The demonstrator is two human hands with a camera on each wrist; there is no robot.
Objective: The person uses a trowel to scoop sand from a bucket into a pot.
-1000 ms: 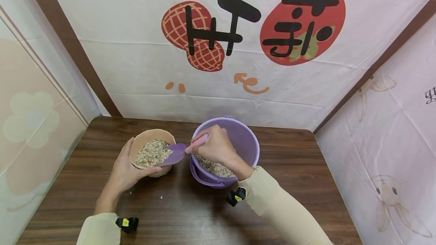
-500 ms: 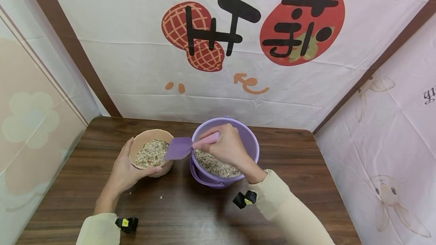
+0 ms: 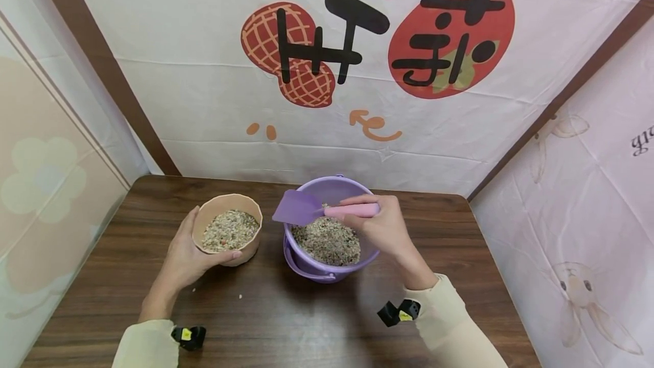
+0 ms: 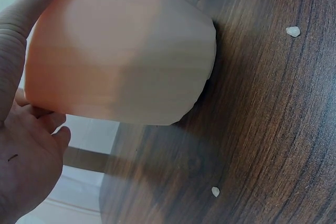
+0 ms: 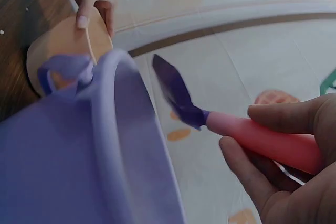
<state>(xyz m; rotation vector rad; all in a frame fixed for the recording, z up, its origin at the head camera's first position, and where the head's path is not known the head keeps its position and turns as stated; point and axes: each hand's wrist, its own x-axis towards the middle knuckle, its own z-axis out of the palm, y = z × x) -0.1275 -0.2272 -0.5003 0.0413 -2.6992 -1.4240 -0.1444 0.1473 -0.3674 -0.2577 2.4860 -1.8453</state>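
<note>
Nearest to the head camera, pale sleeves (image 3: pixel 145 348) are reaching in over the wooden surface (image 3: pixel 286 334), where a couple of stray pale bits (image 3: pixel 240 296) are lying. Just past those, the left hand (image 3: pixel 185 253) is holding a peach pot (image 3: pixel 248 252) by its side, fingers and thumb wrapping around the wall. The pot's sitting to the left of the bucket, apart from it, mouth up, with a speckled grain mix (image 3: pixel 230 231) lying inside and some room left below the rim.

Over on the other side, the right hand (image 3: pixel 385 229) is gripping a scoop (image 3: pixel 300 208), fingers closing around the pink handle. The scoop's hanging above the purple bucket (image 3: pixel 334 186), its purple blade poking out past the left rim. I'm not spotting any grains on it. Similar-looking loose stuff (image 3: pixel 329 243) is lying in the bucket.

My read: they're in the scooping step, somewhere between loads. If they're going for another one, the next move is calling for bringing the blade inside the rim, dipping it into the grains and keeping it level on the way out, with the left hand steadying the pot. Way at the back, a printed cloth (image 3: pixel 204 101) is just hanging there.
</note>
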